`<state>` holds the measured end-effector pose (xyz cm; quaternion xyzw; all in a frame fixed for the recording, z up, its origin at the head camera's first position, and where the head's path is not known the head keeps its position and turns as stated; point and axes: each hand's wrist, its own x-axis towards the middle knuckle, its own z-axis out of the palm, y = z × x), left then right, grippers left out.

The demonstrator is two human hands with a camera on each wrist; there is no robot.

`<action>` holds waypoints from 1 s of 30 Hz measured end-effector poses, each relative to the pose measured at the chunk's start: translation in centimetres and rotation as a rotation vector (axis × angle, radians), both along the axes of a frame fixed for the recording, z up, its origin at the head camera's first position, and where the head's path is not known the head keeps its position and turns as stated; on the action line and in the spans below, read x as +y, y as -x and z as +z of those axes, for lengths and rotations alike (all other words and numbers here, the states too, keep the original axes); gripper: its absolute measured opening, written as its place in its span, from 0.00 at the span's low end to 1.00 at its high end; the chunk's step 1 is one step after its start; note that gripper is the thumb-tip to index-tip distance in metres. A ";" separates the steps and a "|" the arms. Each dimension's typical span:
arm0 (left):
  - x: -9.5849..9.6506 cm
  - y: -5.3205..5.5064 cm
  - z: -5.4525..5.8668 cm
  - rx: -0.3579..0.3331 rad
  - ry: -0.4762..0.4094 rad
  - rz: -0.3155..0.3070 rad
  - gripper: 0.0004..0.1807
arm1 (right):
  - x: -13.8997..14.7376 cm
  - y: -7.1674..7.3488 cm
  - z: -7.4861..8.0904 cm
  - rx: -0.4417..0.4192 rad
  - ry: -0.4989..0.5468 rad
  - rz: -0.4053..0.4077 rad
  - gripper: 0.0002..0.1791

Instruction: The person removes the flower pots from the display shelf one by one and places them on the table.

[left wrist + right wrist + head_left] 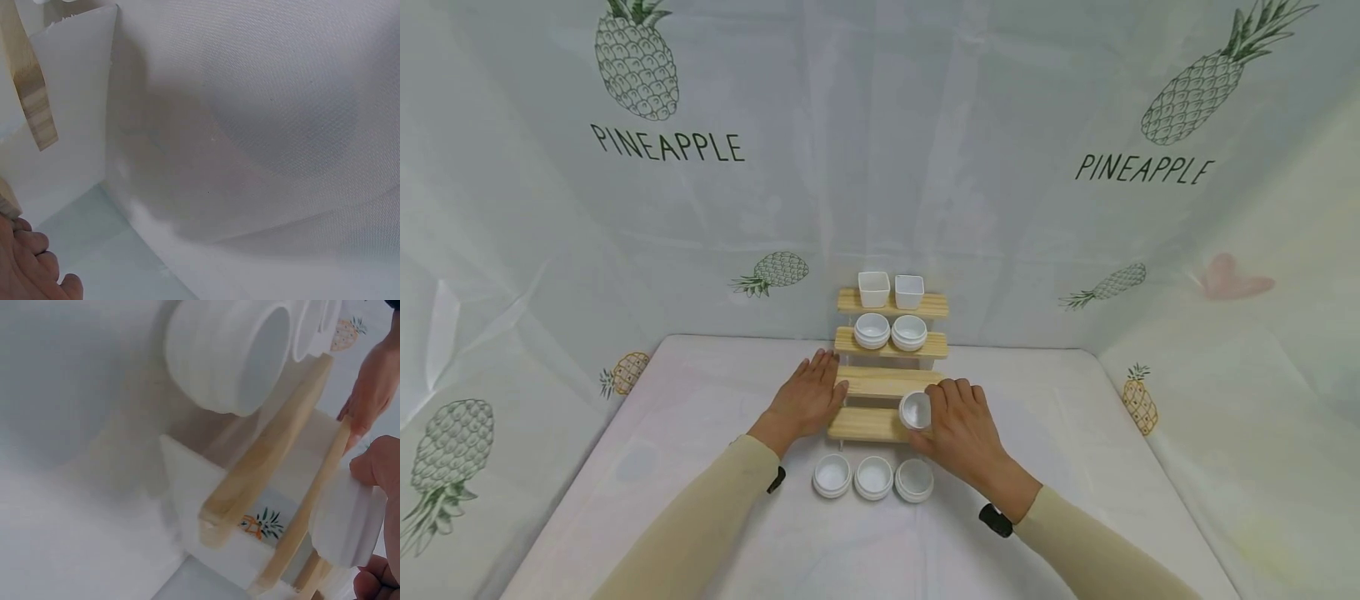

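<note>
A small white ramekin is pinched between the thumb and fingers of my right hand, over the right end of the lowest step. In the right wrist view the held ramekin shows from the side, close to a board's edge. My left hand lies along the left side of the wooden stepped stand, fingers extended, fingertips right at the board ends. At the left wrist view's lower left corner, the left hand shows only in part, next to a board end.
In front of the stand, a left ramekin, middle ramekin and right ramekin form a row on the cloth-covered table. Two round ramekins occupy the second step from the top; two square cups occupy the top, before a pineapple-print curtain.
</note>
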<state>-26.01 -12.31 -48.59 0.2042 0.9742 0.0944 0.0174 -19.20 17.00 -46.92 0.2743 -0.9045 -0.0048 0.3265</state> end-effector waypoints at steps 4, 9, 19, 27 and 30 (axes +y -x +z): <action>0.0 0.1 0.0 -0.001 0.003 0.001 0.40 | 1.2 -0.6 -0.5 0.001 -0.013 -0.008 0.34; -0.1 0.1 -0.1 0.003 0.012 0.004 0.40 | 2.4 -1.6 -1.2 -0.030 -0.014 -0.019 0.33; 0.1 0.3 -0.6 0.014 -0.004 0.006 0.39 | 5.2 -3.9 -3.5 -0.077 -0.049 -0.040 0.32; 0.1 0.0 -0.3 0.009 -0.006 0.004 0.39 | 6.3 -5.2 -5.6 -0.115 -0.065 -0.039 0.33; 0.2 0.1 -0.2 0.006 0.003 0.005 0.39 | 6.4 -5.4 -6.2 -0.136 -0.057 -0.028 0.33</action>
